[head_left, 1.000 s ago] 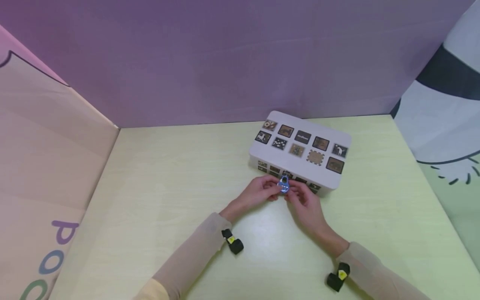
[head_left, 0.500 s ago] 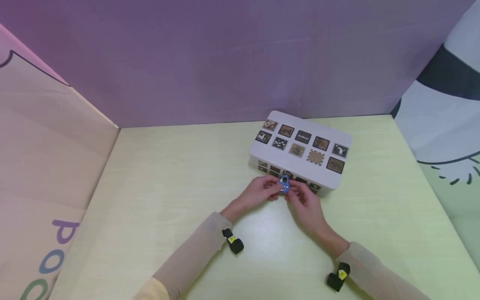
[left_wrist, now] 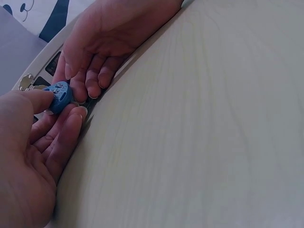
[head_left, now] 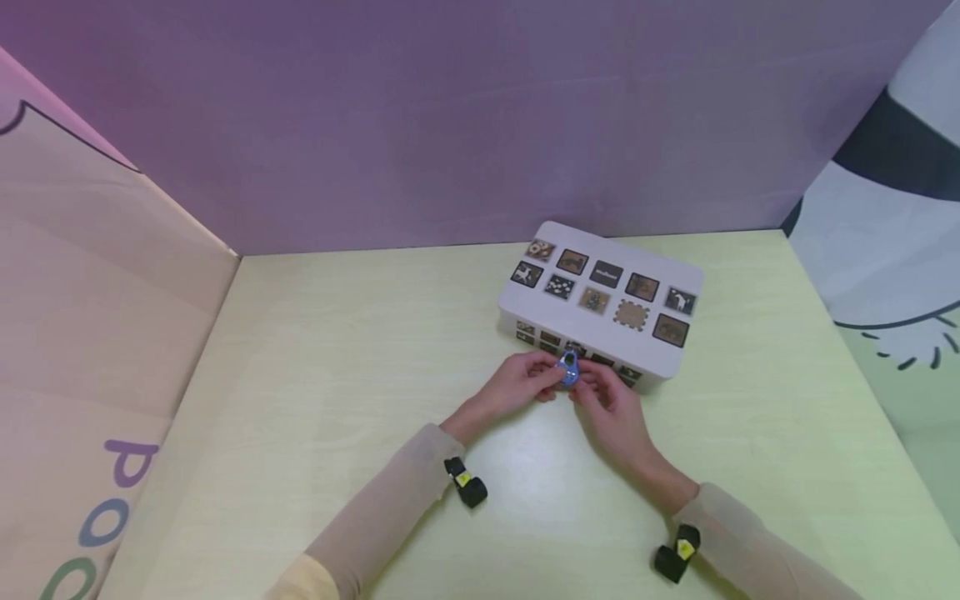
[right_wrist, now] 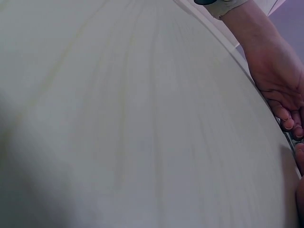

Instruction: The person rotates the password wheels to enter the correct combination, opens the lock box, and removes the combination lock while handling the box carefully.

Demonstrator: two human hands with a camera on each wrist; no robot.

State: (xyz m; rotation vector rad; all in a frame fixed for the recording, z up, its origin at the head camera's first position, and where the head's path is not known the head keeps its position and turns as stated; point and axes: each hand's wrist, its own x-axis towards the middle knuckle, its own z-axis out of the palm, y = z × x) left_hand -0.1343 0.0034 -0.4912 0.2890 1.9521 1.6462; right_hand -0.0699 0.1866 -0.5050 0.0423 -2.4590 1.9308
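A small blue combination padlock (head_left: 568,369) sits between the fingertips of both hands, right at the front side of a white tin box (head_left: 585,327) printed with small square pictures. My left hand (head_left: 517,383) pinches the padlock from the left, its thumb lying over the lock's face in the left wrist view. From the right, my right hand (head_left: 618,425) has thumb and index finger at the padlock's edge, the other fingers curled below. A metal latch (left_wrist: 27,82) shows just behind the lock. In the right wrist view the padlock is out of sight.
The box rests on a pale wooden table (head_left: 337,350) near its back edge. A purple partition (head_left: 450,125) rises behind, with printed panels at the left (head_left: 97,292) and right (head_left: 885,225). Both sleeves carry black wrist cameras.
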